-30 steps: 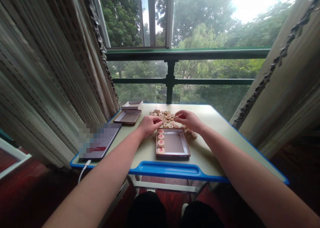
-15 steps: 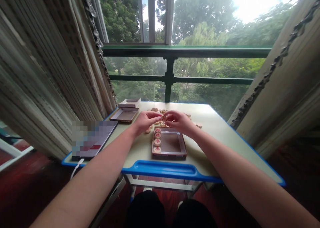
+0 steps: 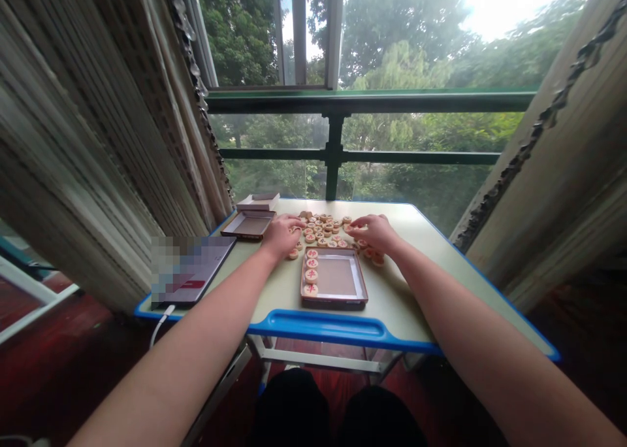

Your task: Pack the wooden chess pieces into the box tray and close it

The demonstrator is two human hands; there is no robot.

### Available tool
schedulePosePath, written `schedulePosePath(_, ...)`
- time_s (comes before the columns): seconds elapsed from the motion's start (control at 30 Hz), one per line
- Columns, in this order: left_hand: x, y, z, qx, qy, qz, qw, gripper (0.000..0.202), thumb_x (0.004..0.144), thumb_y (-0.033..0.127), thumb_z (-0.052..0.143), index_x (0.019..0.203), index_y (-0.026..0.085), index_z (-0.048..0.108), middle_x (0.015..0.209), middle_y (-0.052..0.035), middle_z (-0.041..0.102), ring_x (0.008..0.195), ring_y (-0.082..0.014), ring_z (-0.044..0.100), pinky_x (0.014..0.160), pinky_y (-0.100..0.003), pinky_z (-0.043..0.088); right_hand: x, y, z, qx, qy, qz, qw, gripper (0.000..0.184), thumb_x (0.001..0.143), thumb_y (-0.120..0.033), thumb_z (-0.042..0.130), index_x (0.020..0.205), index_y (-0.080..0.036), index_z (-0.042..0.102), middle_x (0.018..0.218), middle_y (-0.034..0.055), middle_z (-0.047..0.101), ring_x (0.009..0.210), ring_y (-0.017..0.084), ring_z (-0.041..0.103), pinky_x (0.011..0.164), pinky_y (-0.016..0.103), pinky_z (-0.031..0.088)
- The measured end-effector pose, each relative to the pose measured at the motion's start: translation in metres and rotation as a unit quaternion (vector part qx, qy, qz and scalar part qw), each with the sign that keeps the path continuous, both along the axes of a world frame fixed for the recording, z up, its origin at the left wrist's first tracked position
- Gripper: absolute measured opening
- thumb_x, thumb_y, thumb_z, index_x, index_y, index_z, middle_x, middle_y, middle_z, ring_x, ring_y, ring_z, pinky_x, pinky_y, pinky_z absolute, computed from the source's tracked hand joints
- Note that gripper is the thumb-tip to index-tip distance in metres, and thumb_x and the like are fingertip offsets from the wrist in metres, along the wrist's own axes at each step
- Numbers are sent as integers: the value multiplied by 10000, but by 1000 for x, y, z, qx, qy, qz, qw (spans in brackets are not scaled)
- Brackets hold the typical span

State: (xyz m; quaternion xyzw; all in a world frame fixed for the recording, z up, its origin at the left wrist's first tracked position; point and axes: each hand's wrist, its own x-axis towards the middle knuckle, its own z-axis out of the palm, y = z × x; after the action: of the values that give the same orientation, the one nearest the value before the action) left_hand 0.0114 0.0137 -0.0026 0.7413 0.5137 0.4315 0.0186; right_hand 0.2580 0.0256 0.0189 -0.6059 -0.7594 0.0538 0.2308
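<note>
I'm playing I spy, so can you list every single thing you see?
near box: one, brown rim, table's near half
boxed pieces: four, cream with red marks, near box's left side
loose pieces: many, too crowded to count, cream, beyond the near box
far box: one, brown, table's far left
pale box: one, whitish, behind the far box
laptop: one, grey, partly blurred, table's left
cable: one, white, at the laptop
table: one, pale with blue edge, middle
curtains: two, grey-brown, both sides
window frame: one, grey, ahead
railing: one, dark green, ahead
trees: several, green, outside
bars: several, white, left edge
floor: one, dark red, below
legs: two, black-clad, below
left hand: one, bare, loose pieces' left
right hand: one, bare, loose pieces' right
</note>
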Motion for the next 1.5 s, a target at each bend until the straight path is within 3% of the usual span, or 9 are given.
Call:
schedulePosePath(0.23,-1,-2,-5,1,29,-17,999,253,684,114,498,768,187,725,903,-44,685,898,-198,604,888,-333,462,0,-10,3,-129,15,7,992,369,736,-446,594,988,-198,699,598,20,646,505,122,520,663,264,436)
schedulePosePath(0.33,-2,-2,-8,-15,41,-36,998,287,679,112,486,823,183,724,906,-48,687,893,-195,609,871,-320,470,4,-11,13,-108,-25,-26,993,326,703,-339,619,978,-182,697,704,38,676,505,112,530,591,240,422)
schedulePosePath(0.43,-1,-2,-8,-8,37,-53,998,288,673,98,464,771,183,721,887,-47,680,884,-191,605,869,-324,466,8,-14,25,-141,-104,-58,983,236,663,-270,607,829,-148,720,680,64,671,524,137,554,520,238,389)
schedulePosePath(0.67,4,1,-6,25,-130,-43,990,325,600,48,377,623,169,679,876,-53,627,870,-174,594,819,-296,471,2,-27,39,-177,-150,-35,972,216,619,-259,602,774,-168,723,678,57,672,613,156,581,503,223,368)
schedulePosePath(0.83,1,-2,-3,65,-220,22,973,296,564,65,349,529,171,623,697,-26,609,745,-162,582,724,-269,464,4,-28,39,-182,-148,-9,972,276,606,-286,624,842,-177,718,719,45,680,628,149,581,502,214,373)
schedulePosePath(1.03,2,-9,-1,41,-160,4,986,286,581,78,361,508,177,619,654,-22,613,695,-158,579,681,-262,460,4,-28,37,-196,-125,34,972,329,607,-244,655,928,-189,696,742,32,689,568,126,582,502,206,389)
schedulePosePath(1.3,5,-12,-1,19,-58,-30,998,295,603,62,398,519,191,650,671,-10,638,739,-156,592,751,-262,476,-1,-35,40,-173,-130,26,976,148,631,-184,637,766,-157,693,680,40,679,566,144,585,510,221,393)
schedulePosePath(1.4,9,-17,2,-12,-104,-51,993,238,650,103,466,618,170,692,756,-32,667,754,-164,604,739,-276,484,-5,-37,41,-107,-73,58,990,125,650,-220,645,754,-161,683,764,44,686,658,151,596,560,221,413)
schedulePosePath(1.5,14,-25,8,-122,-214,-115,962,292,715,245,566,947,119,691,780,-69,690,708,-173,624,679,-300,502,-14,-38,35,-63,50,134,988,150,666,-232,648,799,-164,663,814,30,679,693,125,600,605,206,445)
